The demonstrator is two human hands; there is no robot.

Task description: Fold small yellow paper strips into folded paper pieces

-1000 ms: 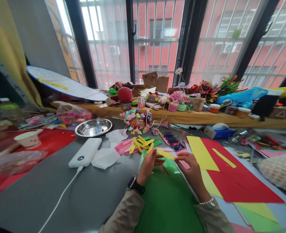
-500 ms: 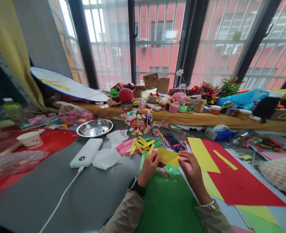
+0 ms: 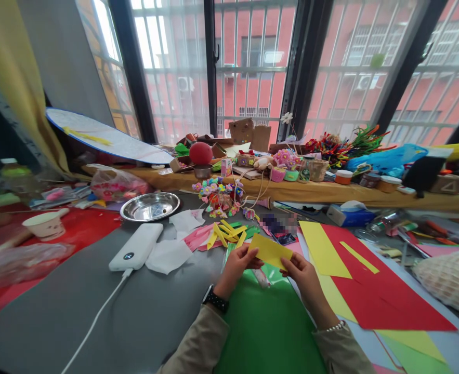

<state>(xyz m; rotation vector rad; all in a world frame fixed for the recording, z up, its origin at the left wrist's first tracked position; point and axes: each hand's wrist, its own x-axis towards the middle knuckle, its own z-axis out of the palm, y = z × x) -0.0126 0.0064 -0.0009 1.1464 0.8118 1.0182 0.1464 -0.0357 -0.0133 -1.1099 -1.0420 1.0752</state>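
I had the grey desk filling my view, crowded with craft stuff out to the shelf under the window. The biggest sheets came first: the red paper spread toward the desk's right edge with a yellow sheet lying over its left side, and the green sheet flat against the near edge, straight under the wrists. Left of centre sat a white power bank, its cable running to the near edge, and farther back a steel bowl. A heap of cut yellow strips lay just beyond the hands.

The left hand and the right hand held a small yellow paper piece between them, lifted clear above the far end of the green sheet. On each hand the fingers were pinched together on the piece, left on its near-left corner, right on its lower right edge.

My worry, as I judged it: the piece was thin and held only by its edges, so a tighter pinch or the hands drifting together could buckle it. A slack grip could drop it among the strips, where the same colour would make it hard to pick out.
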